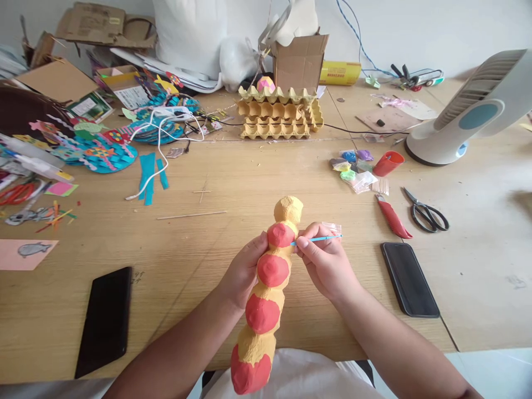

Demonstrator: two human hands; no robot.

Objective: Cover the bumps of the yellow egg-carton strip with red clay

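A strip of yellow egg carton (257, 348) with several red-covered bumps runs from near my lap up over the table. The bump at its far end is bare yellow. My left hand (245, 271) is closed around the strip's left side, its thumb beside the second bump from the far end. In my right hand (326, 257) a thin blue stick (322, 239) is pinched between thumb and fingers. The stick's tip touches the right edge of that same red bump. Behind the right hand lies a small clear plastic packet (333, 228), partly hidden.
Right of my hands lie a phone (409, 279), black scissors (424, 210) and a red-handled cutter (393, 217). A red cup (388, 163) and a white fan (469, 111) stand farther back. Stacked egg cartons (276, 119) sit at the back; a black tablet (103, 318) lies left.
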